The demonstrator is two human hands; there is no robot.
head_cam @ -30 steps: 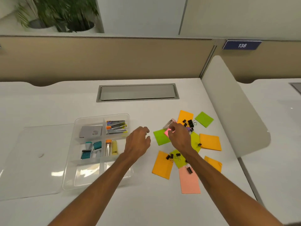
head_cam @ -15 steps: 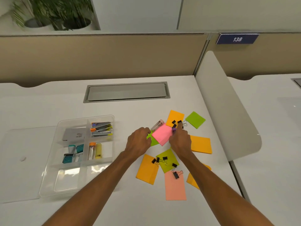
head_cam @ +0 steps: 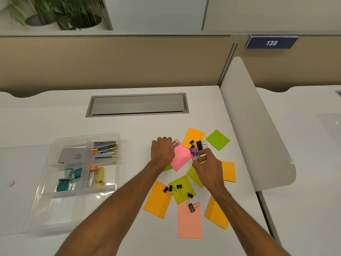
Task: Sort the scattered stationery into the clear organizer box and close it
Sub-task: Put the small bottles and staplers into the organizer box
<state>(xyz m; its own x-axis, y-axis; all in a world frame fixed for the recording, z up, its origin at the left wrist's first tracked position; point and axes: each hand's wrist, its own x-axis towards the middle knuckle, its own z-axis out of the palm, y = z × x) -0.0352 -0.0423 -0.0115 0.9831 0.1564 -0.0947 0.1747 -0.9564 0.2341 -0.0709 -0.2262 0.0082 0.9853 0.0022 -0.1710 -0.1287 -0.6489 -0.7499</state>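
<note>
The clear organizer box [head_cam: 46, 206] lies open on the left of the desk, with staplers, a grey card, teal staple packs and two small vials in its compartments. Its lid [head_cam: 16, 182] lies flat to its left. To the right, sticky notes in orange, green, pink and salmon are scattered with several black binder clips [head_cam: 173, 189]. My right hand [head_cam: 208, 167] pinches a small clear vial with a purple cap [head_cam: 193, 153] above the notes. My left hand [head_cam: 162, 152] curls round a clear vial with a pink cap [head_cam: 176, 142] beside the pink note [head_cam: 181, 157].
A grey cable hatch [head_cam: 137, 105] is set into the desk behind the work area. A white curved divider [head_cam: 258, 137] bounds the desk on the right, and a beige partition stands at the back. Plants stand beyond it at the top left.
My right hand has lifted the purple-capped vial off the notes. My left hand has moved forward onto the pink-capped vial. The camera has shifted slightly.
</note>
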